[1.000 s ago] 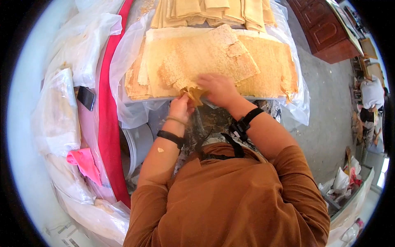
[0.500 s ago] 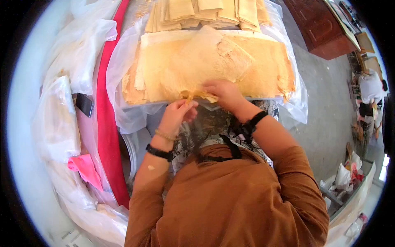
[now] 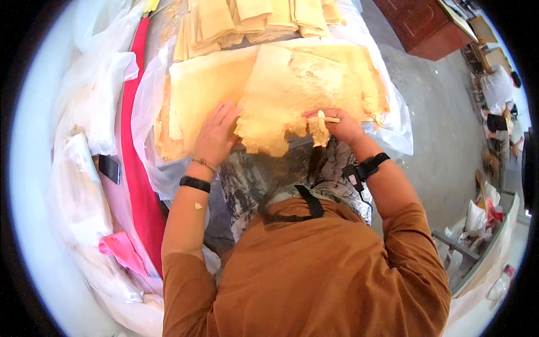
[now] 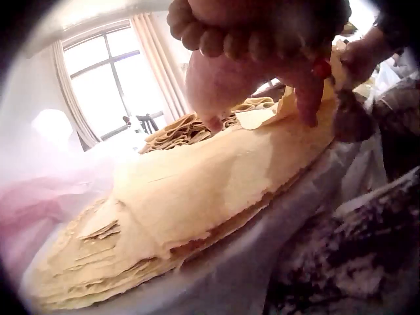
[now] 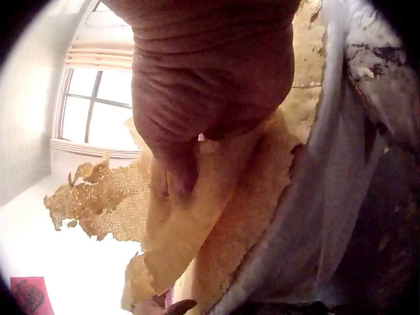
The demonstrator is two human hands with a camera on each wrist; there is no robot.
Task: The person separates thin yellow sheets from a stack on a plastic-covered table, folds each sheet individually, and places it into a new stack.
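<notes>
A thin yellow sheet [image 3: 275,90] with a ragged near edge lies at an angle over a stack of similar sheets [image 3: 208,73], which look like dried bean curd skin. My left hand [image 3: 216,135] rests on the stack left of that sheet, fingers fairly straight and holding nothing. Near the front edge, my right hand [image 3: 345,126] pinches a crumpled torn strip of sheet [image 3: 319,132] between thumb and fingers. The right wrist view shows the right hand [image 5: 210,79] over the raised, porous sheet [image 5: 118,197], its torn rim hanging out to the left.
Folded yellow sheets [image 3: 208,22] lie at the back of the plastic-covered table. To the left are a red strip [image 3: 137,168], a phone [image 3: 109,168] and a pink cloth [image 3: 122,250]. A brown cabinet [image 3: 421,31] stands back right; another person [image 3: 497,92] is at far right.
My left hand has let go of the sheet's near edge and moved left onto the stack. The right hand has moved right with the torn strip. The ragged edge now lies spread out.
</notes>
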